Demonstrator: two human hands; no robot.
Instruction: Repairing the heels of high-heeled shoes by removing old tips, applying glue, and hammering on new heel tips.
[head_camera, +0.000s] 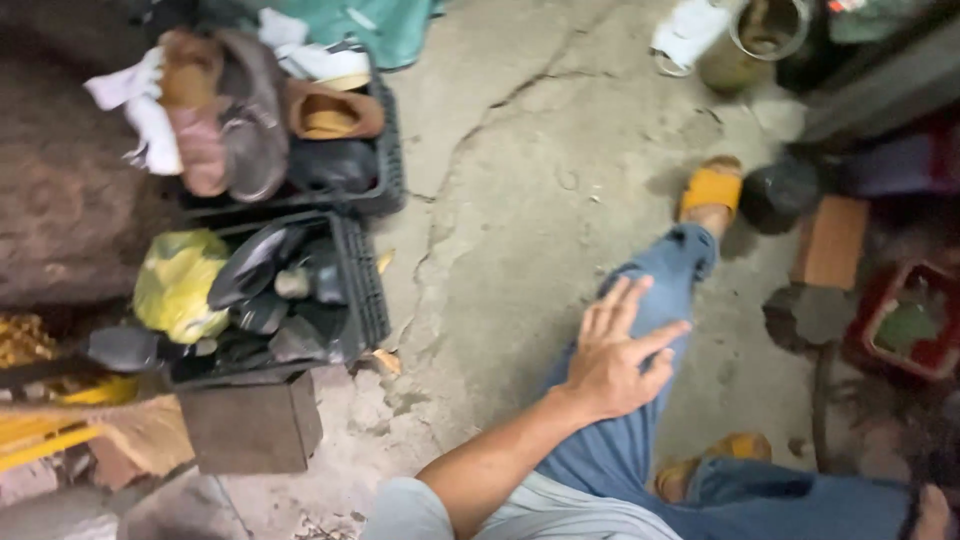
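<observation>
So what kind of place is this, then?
Probably a cobbler's or shoe-repair corner at floor level: black plastic crates stuffed with worn shoes and loose soles, a cracked concrete floor, and the person's left hand resting on their jeans-clad knee.

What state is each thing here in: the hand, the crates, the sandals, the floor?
Left hand: open, fingers spread, resting flat on the jeans leg.
Right hand: not in view.
Upper crate: piled with shoes and rags.
Lower crate: full of dark scraps, with a yellow bag.
Far sandal: worn on the foot.
Near sandal: worn, partly hidden.
Floor: cracked concrete.
</observation>
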